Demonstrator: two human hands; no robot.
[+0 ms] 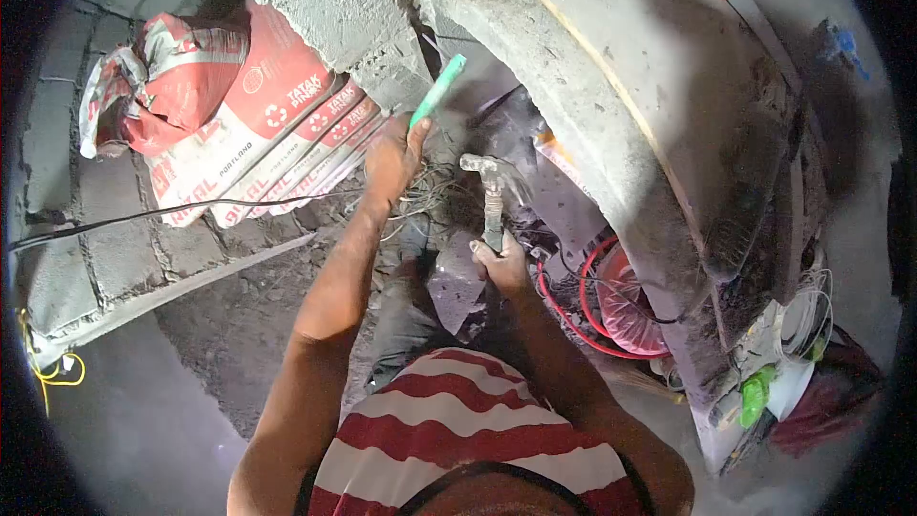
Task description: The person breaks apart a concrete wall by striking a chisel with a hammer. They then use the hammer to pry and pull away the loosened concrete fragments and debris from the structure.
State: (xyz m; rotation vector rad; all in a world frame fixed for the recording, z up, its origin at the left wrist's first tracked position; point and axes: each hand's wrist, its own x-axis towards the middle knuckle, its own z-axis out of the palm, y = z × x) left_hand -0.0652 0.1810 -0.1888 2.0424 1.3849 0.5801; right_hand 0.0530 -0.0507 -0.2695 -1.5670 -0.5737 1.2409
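My left hand (392, 164) is closed around a slim green stick-like tool (437, 91), which points up and away toward the rough concrete block (349, 24). I cannot make out what kind of tool it is. In my right hand (503, 263) is a claw hammer (493, 201), gripped low on its handle, with its dusty head upward. The hammer stands apart from the green tool, to its right and nearer to me. Below and beside my left hand lies a tangle of thin wire (425, 189).
Stacked red and white cement bags (272, 124) lie at left on a block ledge (124, 253). A black cable (191, 205) crosses them. At right are a sloping concrete slab (630, 76), a red hose (564, 318) and a green plastic piece (757, 396). Rubble covers the ground.
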